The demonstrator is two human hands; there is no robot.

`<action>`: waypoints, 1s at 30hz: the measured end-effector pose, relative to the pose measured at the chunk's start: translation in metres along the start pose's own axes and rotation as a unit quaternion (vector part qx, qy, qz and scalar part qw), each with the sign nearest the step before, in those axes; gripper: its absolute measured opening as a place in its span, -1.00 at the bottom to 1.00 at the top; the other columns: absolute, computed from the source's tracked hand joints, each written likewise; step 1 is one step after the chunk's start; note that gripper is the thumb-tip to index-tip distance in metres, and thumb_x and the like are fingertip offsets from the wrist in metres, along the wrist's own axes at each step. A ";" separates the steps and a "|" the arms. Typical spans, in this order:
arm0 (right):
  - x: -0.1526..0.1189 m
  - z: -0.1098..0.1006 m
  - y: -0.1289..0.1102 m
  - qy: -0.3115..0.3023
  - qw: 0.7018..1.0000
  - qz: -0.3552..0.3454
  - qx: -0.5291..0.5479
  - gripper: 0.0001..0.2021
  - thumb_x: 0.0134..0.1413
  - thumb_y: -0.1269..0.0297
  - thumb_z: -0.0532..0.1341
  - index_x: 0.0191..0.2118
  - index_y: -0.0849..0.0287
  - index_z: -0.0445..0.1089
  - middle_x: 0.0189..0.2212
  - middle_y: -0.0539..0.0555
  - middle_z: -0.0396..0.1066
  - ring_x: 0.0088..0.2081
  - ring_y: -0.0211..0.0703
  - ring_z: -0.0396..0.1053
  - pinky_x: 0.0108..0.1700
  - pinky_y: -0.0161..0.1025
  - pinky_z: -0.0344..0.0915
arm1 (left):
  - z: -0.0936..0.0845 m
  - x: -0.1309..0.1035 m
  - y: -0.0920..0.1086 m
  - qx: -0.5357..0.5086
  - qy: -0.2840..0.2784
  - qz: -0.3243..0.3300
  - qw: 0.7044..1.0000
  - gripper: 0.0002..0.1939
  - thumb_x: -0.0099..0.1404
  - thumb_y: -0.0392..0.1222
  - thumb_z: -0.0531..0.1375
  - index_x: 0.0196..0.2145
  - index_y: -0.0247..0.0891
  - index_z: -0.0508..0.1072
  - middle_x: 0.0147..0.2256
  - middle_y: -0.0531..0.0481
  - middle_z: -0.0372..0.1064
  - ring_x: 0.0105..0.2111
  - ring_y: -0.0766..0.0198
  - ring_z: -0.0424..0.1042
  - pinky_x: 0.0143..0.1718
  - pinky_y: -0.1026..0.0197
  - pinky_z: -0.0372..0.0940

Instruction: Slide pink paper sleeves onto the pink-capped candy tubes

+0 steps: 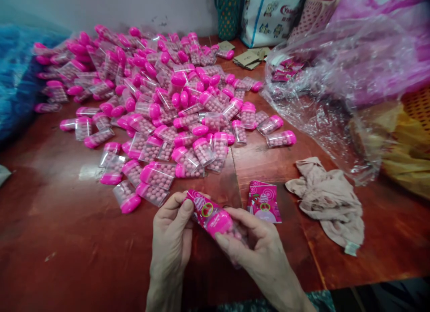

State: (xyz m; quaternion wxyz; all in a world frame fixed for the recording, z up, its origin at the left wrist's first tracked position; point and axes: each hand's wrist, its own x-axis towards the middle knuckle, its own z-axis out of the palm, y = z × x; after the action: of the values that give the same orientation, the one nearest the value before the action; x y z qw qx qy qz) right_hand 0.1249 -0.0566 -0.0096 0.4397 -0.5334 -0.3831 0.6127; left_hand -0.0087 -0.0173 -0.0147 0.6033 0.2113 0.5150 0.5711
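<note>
My left hand (173, 231) pinches the upper left end of a pink printed sleeve (204, 208) between thumb and fingers. In my right hand (258, 245) is a clear container of pink balls (231, 233) with a pink cap; its capped end sits in or under the sleeve. The container is tilted, its lower end toward the right. Just beyond my right hand lies a small stack of pink printed sleeves (264, 202). A large heap of capped containers (157, 106) covers the table beyond my hands.
The red-brown table (83, 249) carries a crumpled beige cloth (331, 202) at the right. Clear plastic wrap (319, 101) and a yellow bag (408, 146) lie beyond it. Brown cards (250, 59) and a white printed bag (270, 16) are at the back. Blue plastic (20, 79) is at far left.
</note>
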 end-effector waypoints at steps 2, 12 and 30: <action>0.001 -0.001 -0.001 0.007 1.000 0.017 0.001 -0.84 -0.08 0.28 0.27 -0.30 0.17 0.43 -0.58 -0.09 0.21 -0.58 -0.40 0.10 -0.60 -0.46 0.08 | 0.001 0.000 0.000 -0.008 0.004 0.010 1.000 -0.88 -0.01 -0.25 0.34 -0.46 -0.28 0.48 -0.50 0.05 0.46 -0.53 0.41 0.41 -0.44 0.41 0.34; 0.006 -0.005 0.004 0.069 0.997 0.005 -0.014 -0.83 -0.11 0.26 0.29 -0.33 0.19 0.41 -0.60 -0.09 0.23 -0.59 -0.36 0.15 -0.58 -0.43 0.14 | 0.014 -0.005 -0.007 -0.001 -0.032 -0.057 0.998 -0.57 -0.19 -0.39 0.40 -0.27 -0.28 0.51 -0.34 -0.07 0.52 -0.38 0.26 0.47 -0.32 0.29 0.37; -0.002 -0.003 0.005 0.036 0.984 -0.124 -0.126 -0.69 0.10 0.22 0.18 -0.02 0.14 0.36 -0.35 0.03 0.35 -0.35 -0.21 0.32 -0.32 -0.33 0.26 | 0.016 -0.009 -0.004 -0.002 -0.137 -0.131 0.982 -0.78 0.00 -0.17 0.32 -0.35 -0.31 0.58 -0.30 -0.18 0.51 -0.33 0.09 0.46 -0.30 0.14 0.35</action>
State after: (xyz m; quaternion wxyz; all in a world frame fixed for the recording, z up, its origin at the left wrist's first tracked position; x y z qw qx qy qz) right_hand 0.1276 -0.0603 -0.0140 0.4548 -0.5548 -0.5042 0.4807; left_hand 0.0082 -0.0215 -0.0082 0.7385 0.2170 0.4493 0.4535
